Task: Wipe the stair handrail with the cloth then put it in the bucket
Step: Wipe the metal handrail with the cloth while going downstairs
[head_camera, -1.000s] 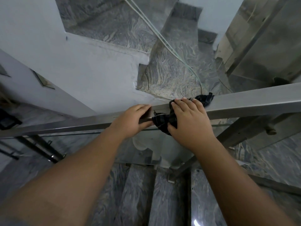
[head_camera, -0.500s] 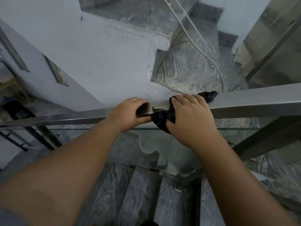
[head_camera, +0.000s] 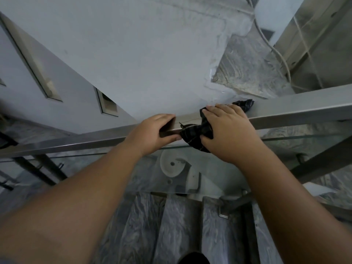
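Nearest, two bare forearms reach forward over grey veined stone stair treads (head_camera: 177,225); between them and the rail stands a clear glass balustrade panel (head_camera: 190,168) with round metal fittings. The left hand (head_camera: 152,133) wraps the square brushed-steel handrail (head_camera: 297,113), fingers over the top and thumb along the near face, bracing rather than wiping; the right hand (head_camera: 226,134) lies palm-down on the small dark checked cloth (head_camera: 196,133), fingers close together and curled over the far edge, thumb pinning the fabric to the near side. The cloth sits on the rail, bunched under the palm, one corner poking out beyond the fingertips and a frayed end trailing toward the left thumb; it looks light, limp and soft, so I judge it will slide easily on smooth steel and should be gathered whole in the fist, not by a loose corner. Beyond the rail are a pale grey plastered wall (head_camera: 142,60) and a stone landing (head_camera: 247,67) crossed by what seems to be a light cable (head_camera: 272,49), though blur makes that uncertain; no bucket is in view.
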